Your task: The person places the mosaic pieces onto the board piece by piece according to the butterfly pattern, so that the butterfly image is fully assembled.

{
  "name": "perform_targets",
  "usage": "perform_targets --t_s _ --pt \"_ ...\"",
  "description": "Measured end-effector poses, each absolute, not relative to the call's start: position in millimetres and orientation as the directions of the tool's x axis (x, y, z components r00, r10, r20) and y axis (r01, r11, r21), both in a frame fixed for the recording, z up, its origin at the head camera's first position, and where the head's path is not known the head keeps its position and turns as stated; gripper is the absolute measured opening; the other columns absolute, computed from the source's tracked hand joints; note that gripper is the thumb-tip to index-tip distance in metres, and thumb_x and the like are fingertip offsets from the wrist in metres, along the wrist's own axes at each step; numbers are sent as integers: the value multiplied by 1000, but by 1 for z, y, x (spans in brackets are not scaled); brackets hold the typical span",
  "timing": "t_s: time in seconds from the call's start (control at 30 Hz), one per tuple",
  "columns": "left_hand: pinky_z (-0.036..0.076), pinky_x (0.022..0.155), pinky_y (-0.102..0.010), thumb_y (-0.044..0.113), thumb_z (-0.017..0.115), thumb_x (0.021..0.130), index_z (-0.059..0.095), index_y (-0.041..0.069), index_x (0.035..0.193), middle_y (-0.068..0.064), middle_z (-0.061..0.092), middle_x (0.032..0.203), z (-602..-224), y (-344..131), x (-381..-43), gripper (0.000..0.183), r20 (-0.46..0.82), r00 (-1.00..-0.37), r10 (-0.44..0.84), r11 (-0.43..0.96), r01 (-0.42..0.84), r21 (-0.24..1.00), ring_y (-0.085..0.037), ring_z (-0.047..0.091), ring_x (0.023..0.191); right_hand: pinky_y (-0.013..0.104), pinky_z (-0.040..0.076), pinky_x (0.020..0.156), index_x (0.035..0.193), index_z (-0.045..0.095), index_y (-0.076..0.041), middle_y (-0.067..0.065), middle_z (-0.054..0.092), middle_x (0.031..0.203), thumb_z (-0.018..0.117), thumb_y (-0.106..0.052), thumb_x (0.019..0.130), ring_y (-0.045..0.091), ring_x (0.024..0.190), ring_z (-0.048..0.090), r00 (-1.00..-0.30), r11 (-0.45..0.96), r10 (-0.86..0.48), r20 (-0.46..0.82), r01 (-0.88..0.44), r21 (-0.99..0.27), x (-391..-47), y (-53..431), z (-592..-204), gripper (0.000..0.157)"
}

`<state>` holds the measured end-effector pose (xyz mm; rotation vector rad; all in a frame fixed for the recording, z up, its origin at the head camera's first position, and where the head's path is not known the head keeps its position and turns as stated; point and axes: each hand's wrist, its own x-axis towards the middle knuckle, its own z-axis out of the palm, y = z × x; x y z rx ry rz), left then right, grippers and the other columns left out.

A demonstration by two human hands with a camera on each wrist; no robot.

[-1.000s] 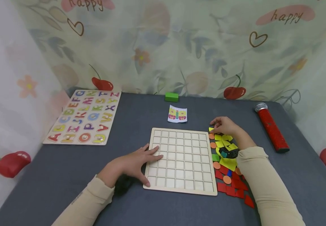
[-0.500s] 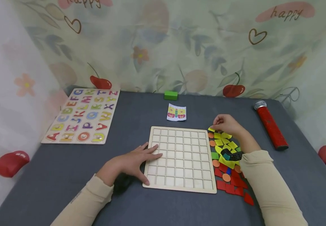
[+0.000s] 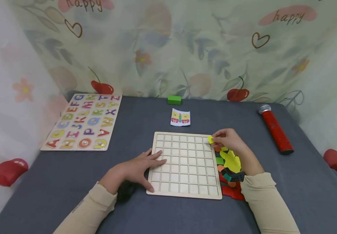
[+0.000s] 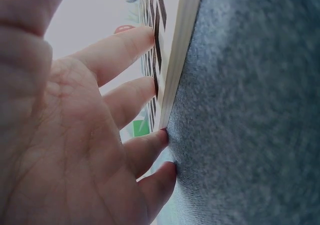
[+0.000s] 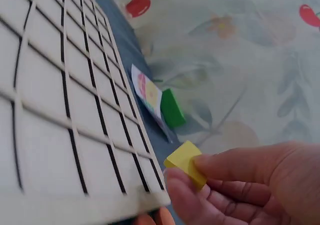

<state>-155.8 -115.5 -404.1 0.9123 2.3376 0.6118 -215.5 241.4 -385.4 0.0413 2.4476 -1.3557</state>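
Observation:
A pale wooden grid board (image 3: 185, 165) lies flat on the dark table. My left hand (image 3: 137, 169) rests spread on its left side, two fingertips over the cells and the thumb at the near left corner. In the left wrist view, the fingers (image 4: 120, 55) are straight along the board's edge (image 4: 177, 55). My right hand (image 3: 229, 140) pinches a yellow square tile (image 5: 186, 161) between thumb and finger, at the board's far right corner. Beside the board's right edge lie yellow tiles (image 3: 232, 162), a green tile (image 3: 219, 161) and red tiles (image 3: 228, 191), partly hidden by my right wrist.
A small butterfly picture card (image 3: 180, 117) lies beyond the board, with a green block (image 3: 174, 100) behind it. An alphabet puzzle board (image 3: 82, 123) sits at the far left. A red microphone (image 3: 276, 130) lies at the right. A printed curtain (image 3: 156, 48) backs the table.
My right hand has moved left from the tile pile to the board's far right corner, carrying the yellow tile. The left hand stays on the board.

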Motion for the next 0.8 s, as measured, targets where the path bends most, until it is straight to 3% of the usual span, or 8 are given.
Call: perform_targets --t_s 0.23,0.47,0.8 --pt "14 112 -57 44 81 66 32 23 146 -3 7 159 -405 -116 -156 96 -321 -627 710 671 461 582 -36 -6 144 24 50 64 100 62 8 7 64 79 61 -9 89 16 65 54 -967 556 -29 -253 195 -808 -204 226 -400 20" --pt "15 112 -58 43 81 66 32 23 146 -2 7 159 -404 -116 -156 96 -314 -630 710 663 450 598 -36 -7 144 22 50 61 104 62 7 12 63 84 59 -5 89 14 63 55 -984 565 -30 -176 129 -815 -200 219 -413 20" --pt "16 112 -58 44 81 66 31 24 146 -1 7 159 -404 -115 -156 97 -319 -629 709 667 450 595 -35 -7 144 25 53 65 100 63 7 17 65 90 61 -5 88 12 64 58 -981 602 -43 -191 127 -789 -197 222 -413 17"
